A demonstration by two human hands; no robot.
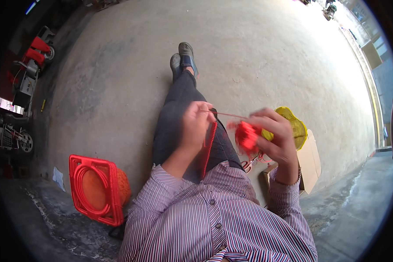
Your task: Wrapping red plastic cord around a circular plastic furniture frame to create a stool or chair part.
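Observation:
My left hand (197, 124) is closed in a pinch on a thin red cord (229, 115), stretched across to my right hand. Below it a narrow red corded strip (210, 150) with a ridged edge hangs over my thigh. Smeared by motion, my right hand (273, 133) curls round a bundle of red cord (248, 137), with loose strands trailing beneath. Scissors (247, 166) lie beside my right thigh, partly covered by red strands.
A yellow plastic basket (300, 126) and an opened cardboard box (311, 161) stand at my right. On my left is a red plastic frame (76, 187) with an orange rounded middle. Scooters (28, 87) line the far left. My crossed legs stretch over the concrete floor (118, 87).

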